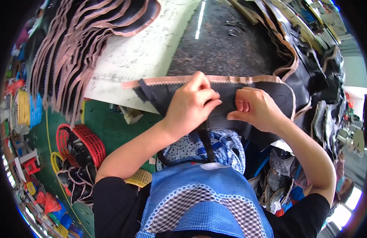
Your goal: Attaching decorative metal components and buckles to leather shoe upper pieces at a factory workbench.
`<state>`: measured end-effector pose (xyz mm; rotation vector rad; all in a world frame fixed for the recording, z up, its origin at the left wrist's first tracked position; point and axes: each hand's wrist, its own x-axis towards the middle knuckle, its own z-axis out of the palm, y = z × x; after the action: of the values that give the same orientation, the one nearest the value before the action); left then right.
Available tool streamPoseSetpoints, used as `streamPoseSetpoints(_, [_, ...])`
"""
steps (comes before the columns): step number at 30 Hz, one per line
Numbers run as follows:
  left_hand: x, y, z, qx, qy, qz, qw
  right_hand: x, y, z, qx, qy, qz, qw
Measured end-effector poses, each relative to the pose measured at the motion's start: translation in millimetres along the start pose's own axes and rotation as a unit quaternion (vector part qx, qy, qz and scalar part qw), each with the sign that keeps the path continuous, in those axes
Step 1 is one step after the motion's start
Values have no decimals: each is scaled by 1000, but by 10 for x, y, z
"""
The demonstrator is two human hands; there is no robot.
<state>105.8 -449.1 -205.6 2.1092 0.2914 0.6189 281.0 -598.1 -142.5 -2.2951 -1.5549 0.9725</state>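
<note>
A black leather-like piece with a pinkish-brown stitched strip along its far edge lies at the table's near edge, before my body. My left hand is over its middle, fingers bent and thumb close to the index finger. Something small and dark shows at those fingertips, too small to name. To the right, my right hand is curled above the same piece, with its thumb pointing left. What its fingers hold, if anything, is hidden. A short dark strip crosses the piece's left end.
Many similar trimmed pieces hang over the table's left side. The worktable has a white board and a dark worn surface. Black pieces are heaped along the right. A red basket stands on the green floor at left.
</note>
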Motion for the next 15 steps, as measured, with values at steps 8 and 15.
streamPoseSetpoints(8, [-761,177,149,36,-270,352,896,-72,49,68,27,80,-63,994])
streamPoseSetpoints(15, [-170,-80,18,307,-142,259,905,-346,185,-140,228,69,-61,969])
